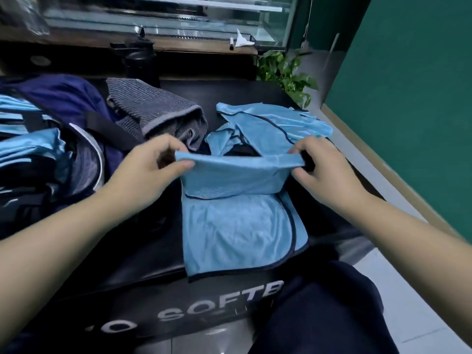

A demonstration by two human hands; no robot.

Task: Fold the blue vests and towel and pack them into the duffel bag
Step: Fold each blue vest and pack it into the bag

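Note:
A light blue vest (237, 223) with dark trim lies on the black table in front of me, its far part lifted and folded toward me. My left hand (150, 172) pinches the fold's left corner and my right hand (324, 172) pinches its right corner. A second blue vest (275, 121) lies crumpled beyond it. A grey striped towel (155, 111) lies folded at the back, left of centre. The dark blue duffel bag (76, 103) stands open at the left, with folded blue vests (28, 146) inside.
The black table (143, 254) has a front panel with white lettering. A black bottle (140, 57) stands behind the towel. A green potted plant (283, 70) sits at the back right corner, by a green wall. A glass case runs along the back.

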